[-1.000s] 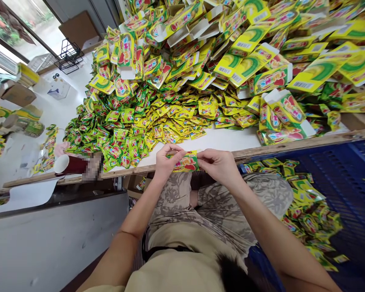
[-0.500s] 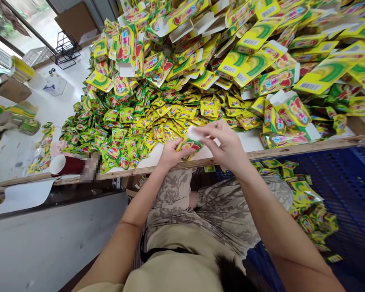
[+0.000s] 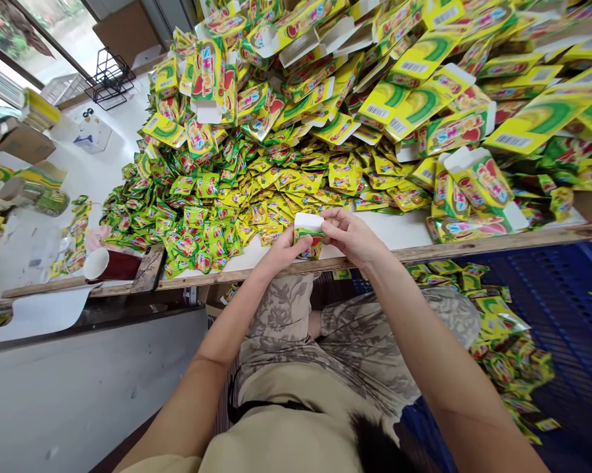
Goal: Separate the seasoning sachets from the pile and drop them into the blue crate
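While the left hand (image 3: 286,249) grips one side of the small yellow-and-green printed cardboard box (image 3: 317,249), apparently to steady it, the right hand (image 3: 351,238) pinches the opposite upper corner beside the raised white cardboard flap (image 3: 308,221), probably for control of that end. The box is held at the brown wooden front edge (image 3: 414,255) of the white table (image 3: 394,226), near the heaped yellow foil sachets (image 3: 345,174), presumably for short reach.
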`<state>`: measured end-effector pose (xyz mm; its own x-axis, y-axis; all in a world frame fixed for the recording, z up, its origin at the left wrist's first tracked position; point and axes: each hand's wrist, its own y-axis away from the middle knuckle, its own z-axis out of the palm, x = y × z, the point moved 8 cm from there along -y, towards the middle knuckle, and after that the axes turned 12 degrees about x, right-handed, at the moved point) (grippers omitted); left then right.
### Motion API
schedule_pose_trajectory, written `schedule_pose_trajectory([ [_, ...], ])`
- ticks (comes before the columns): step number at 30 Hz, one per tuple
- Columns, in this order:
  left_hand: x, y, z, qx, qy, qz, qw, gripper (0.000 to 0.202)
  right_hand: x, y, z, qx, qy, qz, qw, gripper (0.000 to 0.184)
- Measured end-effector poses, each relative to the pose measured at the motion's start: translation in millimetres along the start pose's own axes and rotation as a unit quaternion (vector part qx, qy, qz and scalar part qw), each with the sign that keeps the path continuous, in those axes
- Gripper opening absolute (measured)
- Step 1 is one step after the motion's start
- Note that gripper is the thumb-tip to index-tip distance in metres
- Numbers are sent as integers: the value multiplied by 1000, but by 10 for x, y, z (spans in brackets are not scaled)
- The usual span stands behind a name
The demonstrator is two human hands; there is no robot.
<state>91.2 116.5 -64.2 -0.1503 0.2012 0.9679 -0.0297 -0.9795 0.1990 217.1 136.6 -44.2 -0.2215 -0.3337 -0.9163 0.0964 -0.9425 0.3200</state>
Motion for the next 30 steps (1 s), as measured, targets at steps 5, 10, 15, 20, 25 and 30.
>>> schedule_pose_trajectory([
  [5,15,-21,77,-56,117,-69,989,57,61,-53,95,-62,35,64,995,57],
  [10,97,-103,-51,-73,22,-58,995,44,53,-99,58,-56,89,-49,993,32],
  [15,477,5,-241,40,-120,181,975,29,-336,213,9,9,264,-356,896,9],
  [20,573,215,-179,13,-170,264,949,21,-404,429,88,-14,318,-427,847,9],
  [25,556,225,-177,22,-196,258,946,26,-327,435,96,26,320,-416,851,9],
  [30,595,220,-164,52,-176,250,951,27,-248,324,-13,68,291,-330,896,18],
])
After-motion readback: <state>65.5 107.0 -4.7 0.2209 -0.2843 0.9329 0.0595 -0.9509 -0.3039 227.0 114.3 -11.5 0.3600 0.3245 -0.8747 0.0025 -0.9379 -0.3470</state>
